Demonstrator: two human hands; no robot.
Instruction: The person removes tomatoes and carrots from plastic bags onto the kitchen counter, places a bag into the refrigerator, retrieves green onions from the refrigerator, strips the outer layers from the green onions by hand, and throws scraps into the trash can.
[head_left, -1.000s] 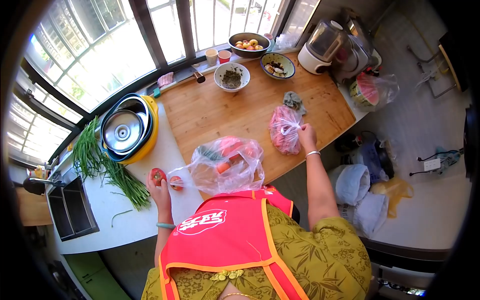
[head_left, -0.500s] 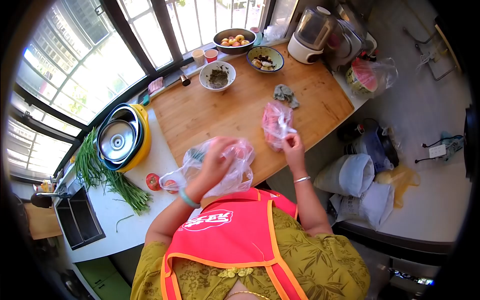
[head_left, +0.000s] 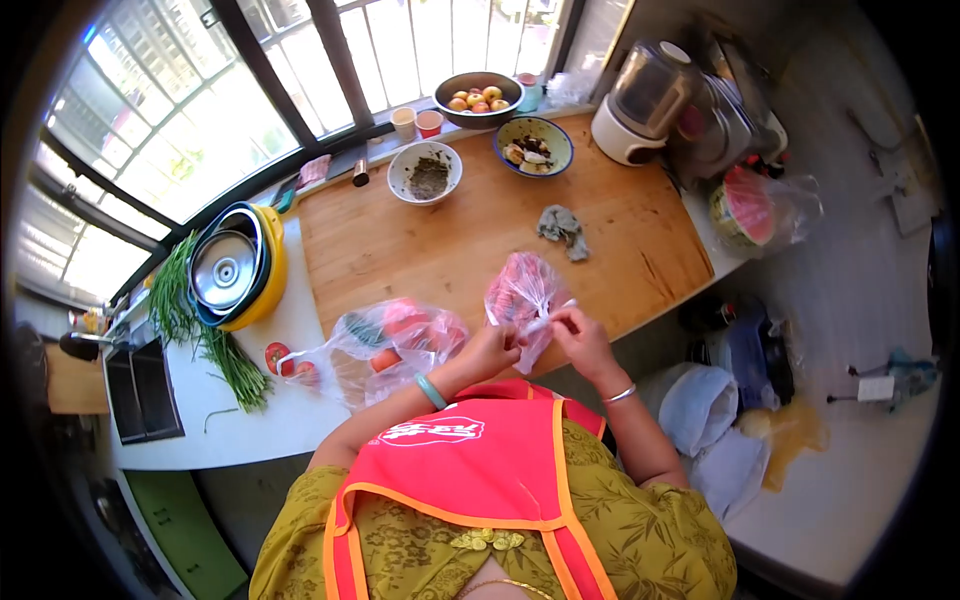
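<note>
A clear plastic bag of pink meat (head_left: 520, 285) stands at the front edge of the wooden board, its gathered top toward me. My right hand (head_left: 584, 342) pinches one twisted end of that bag. On the other side of its neck, my left hand (head_left: 492, 352) has its fingers closed on the plastic. Left of it lies a larger clear bag (head_left: 345, 360) with tomatoes and other red and green things inside. A loose tomato (head_left: 278, 358) sits beside this bag on the white counter.
A grey cloth (head_left: 565, 232), a bowl of dark minced stuff (head_left: 428, 178) and another bowl (head_left: 533, 150) rest on the wooden board (head_left: 400, 250). Stacked basins (head_left: 270, 280) and green stalks (head_left: 235, 370) lie left, a white appliance (head_left: 630, 130) back right.
My left hand has left the tomato bag and moved right to the meat bag, closing on its neck. The meat bag has come nearer to me, away from the grey cloth.
</note>
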